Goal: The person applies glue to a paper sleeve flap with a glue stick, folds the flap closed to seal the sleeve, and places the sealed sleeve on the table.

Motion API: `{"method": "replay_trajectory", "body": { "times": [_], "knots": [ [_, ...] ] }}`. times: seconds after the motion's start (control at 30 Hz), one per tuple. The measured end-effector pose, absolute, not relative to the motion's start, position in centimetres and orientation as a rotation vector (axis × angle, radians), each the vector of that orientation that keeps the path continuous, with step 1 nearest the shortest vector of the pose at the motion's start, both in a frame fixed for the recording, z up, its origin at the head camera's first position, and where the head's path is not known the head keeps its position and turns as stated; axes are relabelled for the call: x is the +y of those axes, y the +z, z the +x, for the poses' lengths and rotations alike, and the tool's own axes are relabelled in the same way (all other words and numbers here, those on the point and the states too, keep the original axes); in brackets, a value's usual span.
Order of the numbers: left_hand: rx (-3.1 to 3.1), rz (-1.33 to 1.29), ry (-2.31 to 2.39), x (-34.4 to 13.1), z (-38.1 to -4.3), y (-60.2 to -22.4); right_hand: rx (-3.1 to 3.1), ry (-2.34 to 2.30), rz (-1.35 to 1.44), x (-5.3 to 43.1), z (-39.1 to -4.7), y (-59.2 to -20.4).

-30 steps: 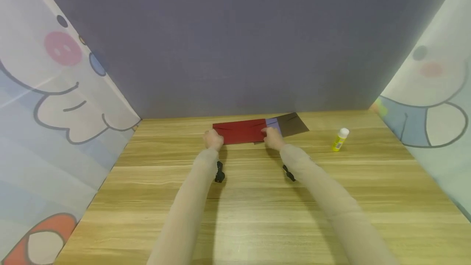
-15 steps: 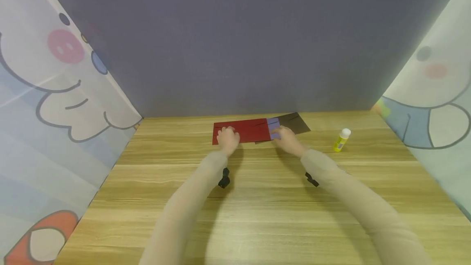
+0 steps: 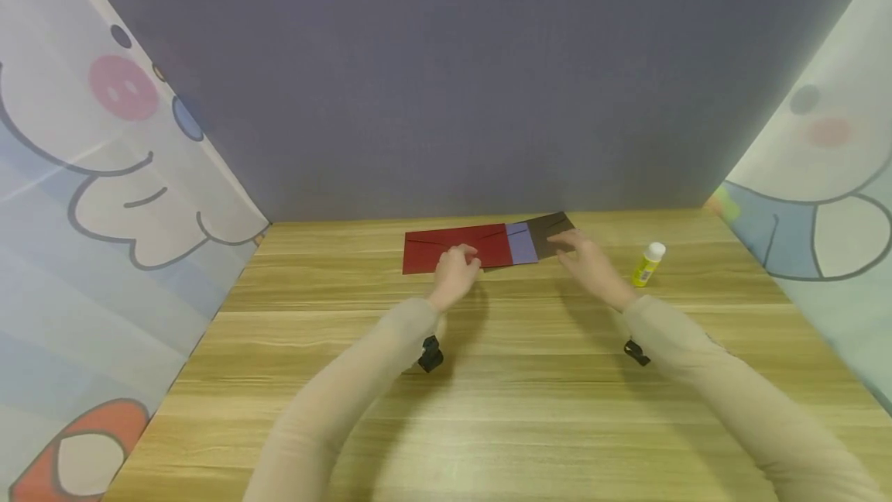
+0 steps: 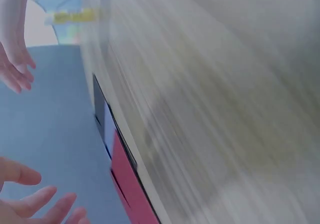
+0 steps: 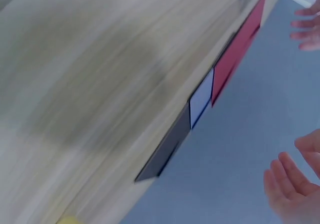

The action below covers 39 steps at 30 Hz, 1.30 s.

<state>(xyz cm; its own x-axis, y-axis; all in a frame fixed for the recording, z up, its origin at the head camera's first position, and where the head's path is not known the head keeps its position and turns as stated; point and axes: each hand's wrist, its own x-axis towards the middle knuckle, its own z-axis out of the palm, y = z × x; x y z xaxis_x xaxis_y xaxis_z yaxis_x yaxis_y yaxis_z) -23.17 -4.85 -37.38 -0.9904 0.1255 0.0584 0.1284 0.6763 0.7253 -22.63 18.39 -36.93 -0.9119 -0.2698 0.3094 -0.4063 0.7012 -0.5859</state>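
A red envelope point(image 3: 423, 256), a purple envelope point(image 3: 521, 245) and a dark brown envelope point(image 3: 542, 231) lie overlapped in a row by the back wall, red on the left. My left hand point(image 3: 454, 276) is over the front of the red envelope, fingers loosely bent and holding nothing. In the left wrist view, that hand point(image 4: 35, 206) appears raised clear of the red envelope point(image 4: 131, 181). Over the dark envelope's right side is my right hand point(image 3: 591, 266), its fingers relaxed. The right wrist view shows this hand point(image 5: 292, 186) with spread fingers, apart from the dark envelope point(image 5: 167, 146).
A yellow glue stick point(image 3: 648, 265) with a white cap stands to the right of my right hand. The wooden table point(image 3: 488, 424) ends at a grey back wall point(image 3: 446, 84). Cartoon-printed cloths point(image 3: 90, 177) flank both sides. Dark straps point(image 3: 430, 355) hang at the wrists.
Both hands have moved rightward, the left from the red envelope's left edge, the right from its right edge to over the dark one. The envelopes stay about where they were.
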Motion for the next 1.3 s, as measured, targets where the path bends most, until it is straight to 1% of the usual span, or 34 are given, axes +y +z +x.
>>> {"method": "replay_trajectory", "body": {
  "times": [0.23, 0.47, 0.67, 0.87, 1.3],
  "knots": [
    [-2.879, -0.328, -1.295, -4.6, -21.0, -36.8, -2.673, 1.028, 0.4, 21.7, -21.5, -35.8],
    [-2.856, -0.384, -1.327, -5.0, -19.3, -37.0, -2.524, 0.947, 0.361, 24.9, -20.9, -35.8],
    [-2.835, -0.416, -1.402, -5.6, -18.4, -37.2, -2.494, 0.996, 0.29, 27.3, -20.2, -36.0],
    [-2.853, -0.424, -1.421, -6.1, -17.6, -37.3, -2.531, 1.063, 0.201, 28.8, -19.7, -36.7],
    [-2.833, -0.434, -1.422, -6.6, -16.9, -38.0, -2.657, 1.357, 0.057, 30.3, -19.9, -38.7]
  ]
}}
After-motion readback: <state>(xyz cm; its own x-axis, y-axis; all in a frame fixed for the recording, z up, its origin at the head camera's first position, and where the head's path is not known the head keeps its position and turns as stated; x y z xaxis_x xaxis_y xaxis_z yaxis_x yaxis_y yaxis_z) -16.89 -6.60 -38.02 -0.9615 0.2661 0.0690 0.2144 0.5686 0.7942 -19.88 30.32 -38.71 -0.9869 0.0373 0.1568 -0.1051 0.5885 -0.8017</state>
